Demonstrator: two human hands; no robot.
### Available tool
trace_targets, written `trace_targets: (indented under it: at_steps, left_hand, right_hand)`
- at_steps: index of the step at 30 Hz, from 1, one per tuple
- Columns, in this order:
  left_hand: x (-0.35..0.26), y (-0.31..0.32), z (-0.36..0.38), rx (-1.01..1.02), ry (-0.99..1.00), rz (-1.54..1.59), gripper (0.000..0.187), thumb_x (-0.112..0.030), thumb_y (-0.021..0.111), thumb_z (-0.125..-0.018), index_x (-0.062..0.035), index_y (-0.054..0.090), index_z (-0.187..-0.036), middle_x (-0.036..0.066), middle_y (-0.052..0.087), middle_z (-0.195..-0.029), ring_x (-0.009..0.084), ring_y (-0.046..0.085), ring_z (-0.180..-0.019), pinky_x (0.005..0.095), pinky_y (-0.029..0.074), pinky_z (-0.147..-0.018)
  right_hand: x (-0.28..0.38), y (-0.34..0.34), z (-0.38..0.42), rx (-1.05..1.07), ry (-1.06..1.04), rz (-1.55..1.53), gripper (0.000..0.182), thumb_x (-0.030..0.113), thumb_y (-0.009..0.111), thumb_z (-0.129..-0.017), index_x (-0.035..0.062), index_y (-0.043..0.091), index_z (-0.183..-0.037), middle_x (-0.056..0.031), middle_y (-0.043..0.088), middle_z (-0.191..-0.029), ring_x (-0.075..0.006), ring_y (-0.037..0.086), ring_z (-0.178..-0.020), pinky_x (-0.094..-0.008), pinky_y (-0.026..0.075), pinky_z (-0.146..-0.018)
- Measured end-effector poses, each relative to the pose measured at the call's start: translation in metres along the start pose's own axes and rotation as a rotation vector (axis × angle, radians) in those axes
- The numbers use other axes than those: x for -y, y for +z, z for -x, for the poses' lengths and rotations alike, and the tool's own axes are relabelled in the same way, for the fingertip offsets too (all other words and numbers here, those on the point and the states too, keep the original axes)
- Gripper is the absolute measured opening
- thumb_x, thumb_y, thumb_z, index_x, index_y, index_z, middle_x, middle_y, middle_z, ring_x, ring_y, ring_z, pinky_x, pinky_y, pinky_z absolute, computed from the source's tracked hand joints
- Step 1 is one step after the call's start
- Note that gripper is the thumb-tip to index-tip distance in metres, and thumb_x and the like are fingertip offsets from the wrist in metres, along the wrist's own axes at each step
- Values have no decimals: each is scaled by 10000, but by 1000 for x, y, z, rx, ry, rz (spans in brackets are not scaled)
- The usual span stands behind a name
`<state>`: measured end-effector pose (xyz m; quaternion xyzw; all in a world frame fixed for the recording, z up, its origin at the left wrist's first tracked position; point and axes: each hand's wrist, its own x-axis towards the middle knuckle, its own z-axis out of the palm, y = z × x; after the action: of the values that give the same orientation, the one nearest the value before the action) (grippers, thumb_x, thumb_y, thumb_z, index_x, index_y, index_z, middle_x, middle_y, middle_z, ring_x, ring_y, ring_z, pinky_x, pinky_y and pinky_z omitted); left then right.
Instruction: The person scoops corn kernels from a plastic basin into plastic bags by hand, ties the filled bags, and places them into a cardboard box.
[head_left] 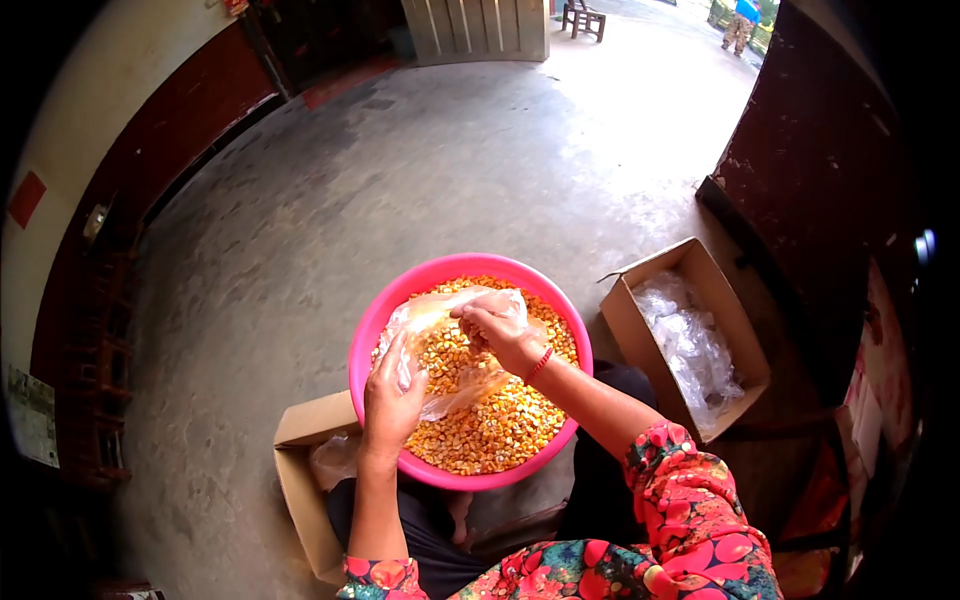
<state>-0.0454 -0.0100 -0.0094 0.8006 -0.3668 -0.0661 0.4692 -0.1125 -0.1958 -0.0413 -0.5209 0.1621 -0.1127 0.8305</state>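
Note:
A bright pink basin (362, 345) full of yellow corn kernels (490, 430) stands before my knees. Across the corn lies a thin clear plastic bag (408, 318), with kernels showing through or inside it. My left hand (393, 400) grips the bag's near left side between thumb and fingers. Over the bag's right part is my right hand (495, 330), its fingers curled closed. Whether kernels or bag film are in those fingers is hidden. A red bracelet (538, 366) circles my right wrist.
An open cardboard box (625, 318) to the right holds crumpled clear plastic bags (685, 340). Another cardboard box (300, 500) with plastic inside stands by my left leg. A wooden stool (584, 20) and a distant person (740, 28) are beyond the doorway. Dark red walls flank the concrete floor (330, 180).

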Motion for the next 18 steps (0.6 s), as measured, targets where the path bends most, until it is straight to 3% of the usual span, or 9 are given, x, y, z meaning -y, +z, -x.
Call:
trace_targets:
  at_steps: [1,3,5,7,9,11,12,17,18]
  left_hand:
    - [1,-1,1,-3,-33,41,553,38,615,-749,27,470,-1283,187,540,-1258,248,521,-1169,328,397,-986]
    - [-1,-4,1,-1,38,-48,547,3,606,-756,32,454,-1281,239,535,-1233,328,518,-1167,368,409,-983]
    - [-6,-6,1,11,1,-35,549,1,601,-758,35,447,-1285,244,523,-1245,338,501,-1183,371,403,-990]
    - [-5,-5,1,-1,-21,-34,552,6,595,-759,38,441,-1288,249,511,-1257,343,487,-1197,370,399,-993]
    - [-5,-5,0,-3,-5,-76,570,14,595,-758,42,424,-1301,252,505,-1264,342,484,-1200,369,399,-993]
    - [-13,-6,-1,-41,-9,3,574,45,589,-752,20,448,-1308,191,532,-1269,239,515,-1177,317,393,-986]
    - [-13,-7,-1,1,-11,9,613,32,595,-753,41,388,-1329,259,494,-1271,341,488,-1196,370,392,-998]
    - [-5,-6,-2,-11,32,-35,621,45,591,-748,42,382,-1332,263,502,-1259,339,489,-1195,362,395,-994]
    - [-5,-6,-1,-10,43,-38,625,53,590,-744,45,379,-1333,264,503,-1256,335,489,-1196,358,398,-991]
  right_hand:
    - [-1,1,-1,-51,-71,70,214,195,520,-902,20,637,-943,-46,557,-749,-120,516,-625,-264,428,-535]
    - [-17,-11,-10,22,-178,-25,261,204,538,-892,-15,648,-984,-97,616,-971,-170,583,-836,-284,475,-720]
    - [5,-8,-2,52,-363,465,283,211,553,-895,-5,629,-1061,-98,608,-1051,-173,566,-975,-293,457,-846]
    - [-15,-17,-19,55,-261,362,360,203,612,-843,20,590,-1152,-115,606,-1128,-224,552,-1066,-310,427,-930]
    - [-7,-12,-11,14,-260,548,356,172,610,-833,74,585,-1174,-141,559,-1201,-241,513,-1142,-326,414,-972]
    - [10,-11,-4,36,-361,708,365,115,618,-810,67,578,-1170,-139,552,-1202,-237,511,-1146,-325,428,-972]
    - [13,-8,-1,28,-303,643,371,75,625,-790,64,579,-1159,-130,542,-1206,-236,523,-1135,-325,448,-956]
    - [4,-22,-12,-31,-332,679,300,165,614,-837,104,618,-1131,-110,621,-1115,-219,611,-994,-312,487,-874]
    - [10,-26,-15,70,-314,715,288,186,610,-852,93,622,-1124,-113,627,-1108,-211,614,-983,-308,487,-870]
